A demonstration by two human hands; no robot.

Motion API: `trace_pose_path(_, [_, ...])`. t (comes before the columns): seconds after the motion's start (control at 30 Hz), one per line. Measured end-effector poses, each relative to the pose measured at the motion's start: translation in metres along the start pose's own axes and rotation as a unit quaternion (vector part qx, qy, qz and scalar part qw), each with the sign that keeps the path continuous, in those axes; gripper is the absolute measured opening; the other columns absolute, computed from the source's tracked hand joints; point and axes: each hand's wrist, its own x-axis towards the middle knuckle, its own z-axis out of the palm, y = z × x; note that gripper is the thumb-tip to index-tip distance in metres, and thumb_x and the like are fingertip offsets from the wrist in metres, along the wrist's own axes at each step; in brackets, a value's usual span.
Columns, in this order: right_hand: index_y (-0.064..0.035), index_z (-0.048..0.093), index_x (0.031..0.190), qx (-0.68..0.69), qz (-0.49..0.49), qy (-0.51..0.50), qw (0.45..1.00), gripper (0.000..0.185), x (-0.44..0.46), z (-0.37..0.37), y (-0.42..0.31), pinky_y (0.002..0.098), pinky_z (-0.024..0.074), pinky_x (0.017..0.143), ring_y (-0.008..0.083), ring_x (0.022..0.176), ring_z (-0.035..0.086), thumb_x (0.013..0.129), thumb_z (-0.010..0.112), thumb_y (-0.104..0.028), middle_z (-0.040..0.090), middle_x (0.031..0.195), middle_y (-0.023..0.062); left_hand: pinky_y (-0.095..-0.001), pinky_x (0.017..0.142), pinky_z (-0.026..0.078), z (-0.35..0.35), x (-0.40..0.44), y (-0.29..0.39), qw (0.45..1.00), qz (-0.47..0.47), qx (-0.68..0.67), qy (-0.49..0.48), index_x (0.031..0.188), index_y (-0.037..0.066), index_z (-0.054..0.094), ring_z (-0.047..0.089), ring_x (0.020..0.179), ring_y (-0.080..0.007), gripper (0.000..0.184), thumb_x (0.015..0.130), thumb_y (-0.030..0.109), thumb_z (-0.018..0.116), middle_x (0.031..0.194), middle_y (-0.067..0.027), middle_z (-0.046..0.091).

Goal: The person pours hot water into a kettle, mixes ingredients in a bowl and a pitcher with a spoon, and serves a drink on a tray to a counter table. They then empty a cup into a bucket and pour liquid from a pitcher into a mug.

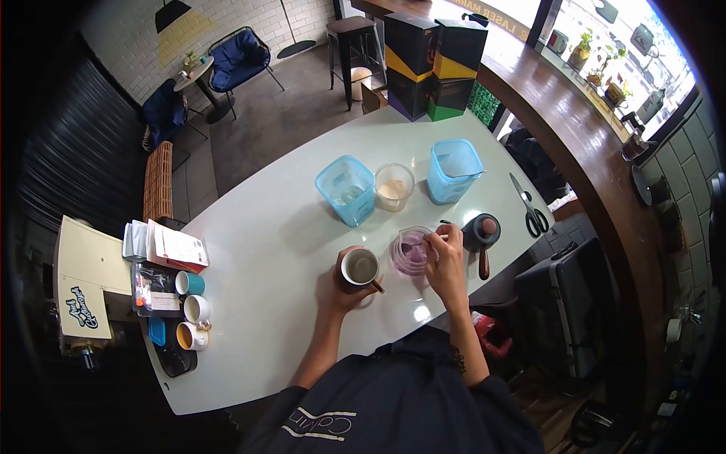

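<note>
My left hand [345, 296] is wrapped round a mug [360, 268] and keeps it upright over the white table; its inside looks pale, and whether it holds liquid is unclear. With pinched fingers my right hand [446, 261] grips what looks like a spoon [409, 247], its end dipped in a clear container [396, 261] of purple contents. Behind these stand a light-blue tub [348, 181] with some pale contents and a clear jar [394, 189] of beige powder. Another blue tub [451, 178] has a thin handle across its rim. Beside my right hand sits a dark pot [476, 236] with a wooden handle.
Scissors [535, 216] lie near the table's right edge. Black boxes [432, 68] with coloured corners are stacked at the far end. Along the left edge are a teal cup [190, 284], a white cup [196, 309], a cup of orange-brown liquid [191, 336] and packets [178, 246].
</note>
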Motion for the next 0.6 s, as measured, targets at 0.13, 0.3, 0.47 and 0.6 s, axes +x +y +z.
trace_pose_path(0.13, [0.0014,0.07,0.093,-0.028,-0.025,-0.056,0.998,0.011,0.001,-0.016,-0.007,0.0434,0.0448,0.086,0.0354,0.099,0.053,0.083,0.066,0.003,0.055,0.102,0.0177,-0.0338,0.093,0.052,0.001,0.0,-0.014,1.0,0.015,-0.012,0.003,0.127,0.008,0.05,0.061,0.107,-0.0152,0.082,0.062,0.026,0.096,0.12,-0.0055,0.063])
trace_pose_path(0.3, [0.0017,0.07,0.092,-0.079,-0.018,-0.061,0.995,0.01,-0.001,-0.026,-0.002,0.0435,0.045,0.086,0.0354,0.099,0.054,0.082,0.068,0.003,0.056,0.101,0.0174,-0.0342,0.093,0.052,0.0,0.0,-0.009,0.999,0.031,-0.018,-0.001,0.129,0.008,0.05,0.061,0.107,-0.0157,0.085,0.061,0.028,0.097,0.12,-0.0056,0.063])
trace_pose_path(0.47, [0.0022,0.069,0.092,-0.024,0.04,-0.025,0.999,0.01,-0.005,-0.02,0.0,0.0434,0.0455,0.087,0.0353,0.098,0.055,0.083,0.068,0.0,0.056,0.099,0.0185,-0.0339,0.092,0.052,-0.002,-0.001,-0.007,1.0,0.013,-0.001,-0.003,0.128,0.007,0.05,0.061,0.107,-0.0163,0.084,0.062,0.03,0.097,0.12,-0.0061,0.063])
trace_pose_path(0.6, [0.0036,0.067,0.093,0.005,0.054,-0.031,0.998,0.01,-0.009,-0.013,0.002,0.043,0.0464,0.086,0.035,0.097,0.057,0.083,0.067,0.0,0.057,0.099,0.0191,-0.034,0.092,0.052,0.0,0.0,-0.002,1.0,0.023,-0.007,0.003,0.128,0.007,0.051,0.061,0.106,-0.0164,0.083,0.063,0.029,0.097,0.119,-0.0062,0.063])
